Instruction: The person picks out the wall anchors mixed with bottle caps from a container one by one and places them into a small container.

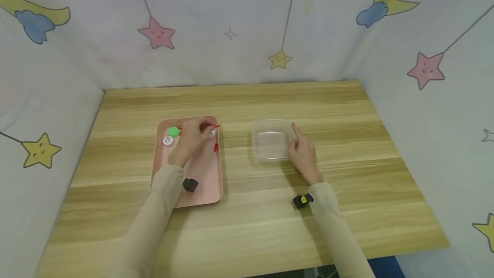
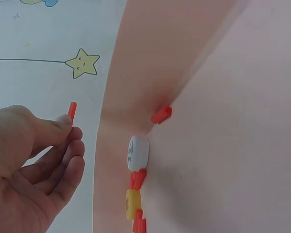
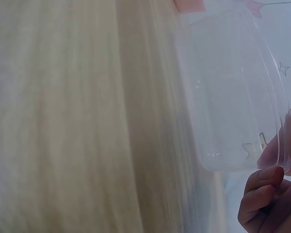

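A pink tray [image 1: 208,183] lies left of centre on the wooden table. My left hand [image 1: 204,130] hovers over the tray's far end and pinches a short red stick [image 2: 72,109] between thumb and fingertips [image 2: 70,127]. On the tray lie a green cap [image 1: 173,131], a white cap [image 1: 167,140], another white cap [image 2: 138,153], a loose red piece [image 2: 161,115] and a yellow piece [image 2: 132,204] among more red bits. A clear plastic container [image 1: 271,139] stands to the right, with nothing inside. My right hand [image 1: 299,147] holds its right rim, fingers [image 3: 262,191] curled at the edge.
The wooden table [image 1: 247,226] is enclosed on three sides by a white cloth printed with stars and moons. A black camera unit sits on each wrist [image 1: 302,200].
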The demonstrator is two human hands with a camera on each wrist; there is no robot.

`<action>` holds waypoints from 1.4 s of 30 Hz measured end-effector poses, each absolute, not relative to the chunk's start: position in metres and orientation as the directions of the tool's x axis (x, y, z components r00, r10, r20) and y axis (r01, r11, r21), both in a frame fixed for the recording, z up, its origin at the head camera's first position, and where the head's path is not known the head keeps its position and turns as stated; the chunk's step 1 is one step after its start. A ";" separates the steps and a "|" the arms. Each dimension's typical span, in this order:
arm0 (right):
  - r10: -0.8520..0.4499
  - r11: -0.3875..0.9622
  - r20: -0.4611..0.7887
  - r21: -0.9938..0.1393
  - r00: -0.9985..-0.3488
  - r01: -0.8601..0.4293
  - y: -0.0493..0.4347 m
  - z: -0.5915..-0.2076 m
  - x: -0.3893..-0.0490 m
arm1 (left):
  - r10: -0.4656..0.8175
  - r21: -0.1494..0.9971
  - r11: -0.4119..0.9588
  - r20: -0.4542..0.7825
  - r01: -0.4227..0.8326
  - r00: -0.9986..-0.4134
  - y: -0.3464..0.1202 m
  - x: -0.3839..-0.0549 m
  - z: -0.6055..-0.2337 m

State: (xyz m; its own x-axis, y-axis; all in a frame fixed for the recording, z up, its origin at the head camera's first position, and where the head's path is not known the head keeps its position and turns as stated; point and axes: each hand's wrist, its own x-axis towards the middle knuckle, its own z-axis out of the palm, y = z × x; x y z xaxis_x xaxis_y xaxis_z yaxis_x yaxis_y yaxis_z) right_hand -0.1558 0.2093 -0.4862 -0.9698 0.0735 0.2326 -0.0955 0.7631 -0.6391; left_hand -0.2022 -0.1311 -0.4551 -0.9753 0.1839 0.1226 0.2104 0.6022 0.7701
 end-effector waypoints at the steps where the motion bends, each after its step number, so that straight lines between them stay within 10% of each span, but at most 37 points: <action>1: 0.073 0.761 0.234 -0.641 -0.969 -0.098 0.209 -0.486 -0.156 | 0.191 0.778 0.593 0.117 0.210 -0.975 -0.130 -0.203 -0.454; 42: 0.094 0.724 0.275 -0.678 -0.957 -0.123 0.208 -0.490 -0.154 | 0.371 0.745 0.575 0.132 0.339 -0.919 -0.051 -0.210 -0.436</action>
